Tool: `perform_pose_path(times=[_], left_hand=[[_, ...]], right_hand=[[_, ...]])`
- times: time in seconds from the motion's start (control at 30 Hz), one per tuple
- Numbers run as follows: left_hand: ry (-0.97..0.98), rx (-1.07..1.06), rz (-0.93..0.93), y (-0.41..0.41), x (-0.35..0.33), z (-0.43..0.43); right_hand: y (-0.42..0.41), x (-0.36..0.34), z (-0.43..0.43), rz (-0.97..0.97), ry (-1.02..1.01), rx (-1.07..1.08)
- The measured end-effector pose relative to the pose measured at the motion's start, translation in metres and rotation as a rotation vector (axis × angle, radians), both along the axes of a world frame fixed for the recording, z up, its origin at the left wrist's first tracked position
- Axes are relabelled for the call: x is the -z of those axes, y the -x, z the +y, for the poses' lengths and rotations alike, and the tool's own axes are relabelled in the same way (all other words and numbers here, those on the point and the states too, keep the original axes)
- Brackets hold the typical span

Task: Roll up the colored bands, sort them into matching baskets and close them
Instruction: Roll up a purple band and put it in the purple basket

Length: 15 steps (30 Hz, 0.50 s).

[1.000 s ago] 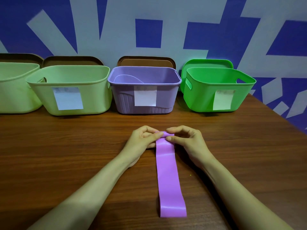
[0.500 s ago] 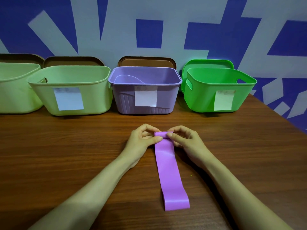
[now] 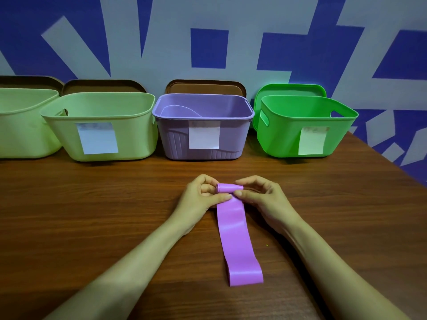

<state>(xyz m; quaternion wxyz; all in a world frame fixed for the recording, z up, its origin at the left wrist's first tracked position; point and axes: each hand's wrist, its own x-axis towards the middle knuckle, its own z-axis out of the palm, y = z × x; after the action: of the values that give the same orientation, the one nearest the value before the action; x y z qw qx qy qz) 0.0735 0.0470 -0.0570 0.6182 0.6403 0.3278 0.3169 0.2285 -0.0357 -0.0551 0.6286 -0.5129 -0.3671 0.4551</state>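
Observation:
A purple band (image 3: pixel 238 236) lies flat on the wooden table (image 3: pixel 92 215), running toward me. Its far end is curled into a small roll. My left hand (image 3: pixel 201 197) pinches the roll's left end and my right hand (image 3: pixel 261 197) pinches its right end. Behind them stands an open purple basket (image 3: pixel 233 125) with a white label. A bright green basket (image 3: pixel 286 130) is at its right, and a pale green basket (image 3: pixel 136 135) at its left.
A second pale green basket (image 3: pixel 20 130) sits at the far left. Brown lids (image 3: pixel 205 86) lean on the wall behind the pale and purple baskets, and a green lid (image 3: pixel 291 90) behind the green one. The table's right edge slants away past the green basket.
The far end of the band has been rolled up further into a thicker roll. The flat part has shortened, its near end sliding away from me.

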Motion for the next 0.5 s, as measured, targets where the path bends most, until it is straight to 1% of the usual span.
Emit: perform_pose_path(times=[0.17,0.3,0.4,0.5], left_hand=[[0.013,0.032,-0.006,0.0012,-0.0021,0.0001],[0.025,0.015,-0.042,0.0003,-0.0022,0.0002],[0.001,0.003,-0.035,0.0004,-0.0015,0.0002],[0.014,0.005,-0.072,0.0014,-0.0016,0.0006]], right_hand=[[0.0002,0.0001,-0.0007,-0.043,-0.007,0.031],[0.0006,0.0007,0.0002,-0.085,-0.025,0.056],[-0.0001,0.0011,0.0007,-0.102,-0.013,0.024],[-0.0019,0.0016,0.0009,-0.082,0.007,-0.040]])
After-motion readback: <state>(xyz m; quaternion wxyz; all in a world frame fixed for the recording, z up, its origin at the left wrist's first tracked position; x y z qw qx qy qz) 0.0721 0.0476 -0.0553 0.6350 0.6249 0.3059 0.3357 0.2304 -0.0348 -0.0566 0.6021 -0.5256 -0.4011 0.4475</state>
